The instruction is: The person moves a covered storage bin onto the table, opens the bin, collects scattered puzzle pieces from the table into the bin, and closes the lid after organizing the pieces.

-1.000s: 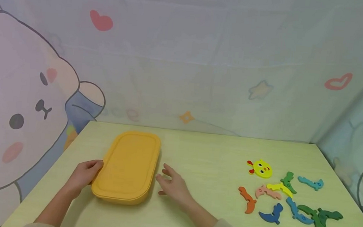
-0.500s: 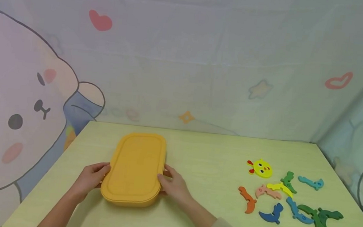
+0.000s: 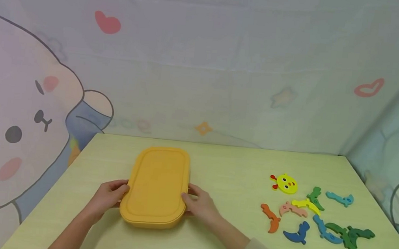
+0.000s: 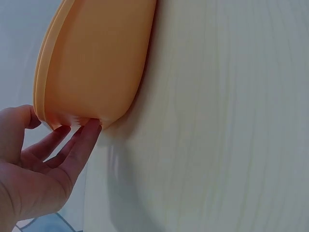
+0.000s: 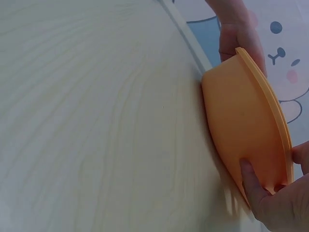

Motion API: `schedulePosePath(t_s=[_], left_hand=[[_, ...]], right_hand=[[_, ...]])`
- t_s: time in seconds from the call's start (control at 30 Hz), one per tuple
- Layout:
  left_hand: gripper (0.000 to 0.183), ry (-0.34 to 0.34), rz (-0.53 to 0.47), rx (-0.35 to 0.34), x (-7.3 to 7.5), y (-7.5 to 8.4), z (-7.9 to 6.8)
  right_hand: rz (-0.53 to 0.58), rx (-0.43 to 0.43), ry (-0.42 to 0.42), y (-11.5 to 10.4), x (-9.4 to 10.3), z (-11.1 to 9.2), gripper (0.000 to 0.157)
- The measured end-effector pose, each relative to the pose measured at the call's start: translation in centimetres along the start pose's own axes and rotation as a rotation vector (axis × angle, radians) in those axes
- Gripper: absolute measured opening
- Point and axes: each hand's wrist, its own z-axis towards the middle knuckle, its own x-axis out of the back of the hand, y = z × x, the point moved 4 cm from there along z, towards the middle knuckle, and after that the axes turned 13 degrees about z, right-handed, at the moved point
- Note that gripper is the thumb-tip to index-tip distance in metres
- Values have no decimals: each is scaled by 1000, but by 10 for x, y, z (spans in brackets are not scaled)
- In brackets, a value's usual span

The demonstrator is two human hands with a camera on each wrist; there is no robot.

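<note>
A yellow lidded storage box [image 3: 158, 184] with rounded corners stands on the table, left of centre. My left hand [image 3: 109, 196] grips its left side, the thumb on the lid's rim and the fingers against the wall. From the opposite side my right hand [image 3: 200, 203] holds it in much the same way. The left wrist view has the left hand [image 4: 46, 169] with its fingertips on the box's side [image 4: 96, 63]. In the right wrist view, fingers of the right hand [image 5: 280, 203] press on the wall below the lid edge. The lid hides whatever is inside.
Right on the table [image 3: 233, 222] lie several flat coloured puzzle pieces, among them an orange one [image 3: 271, 218], a dark blue one [image 3: 297, 232] and a yellow smiling face [image 3: 287, 184]. Behind hangs a printed curtain [image 3: 226, 63] with a cartoon bear.
The box has slid to the right along the table. My right hand, apart from it a second ago, has closed on its right side; my left hand has moved right with it.
</note>
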Motion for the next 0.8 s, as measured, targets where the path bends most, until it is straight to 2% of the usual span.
schedulePosePath(t_s=[0.8], left_hand=[[38,-28,-77,-38,-43,25,5]], right_hand=[[-55,-3,8,-7,47,-17,56]])
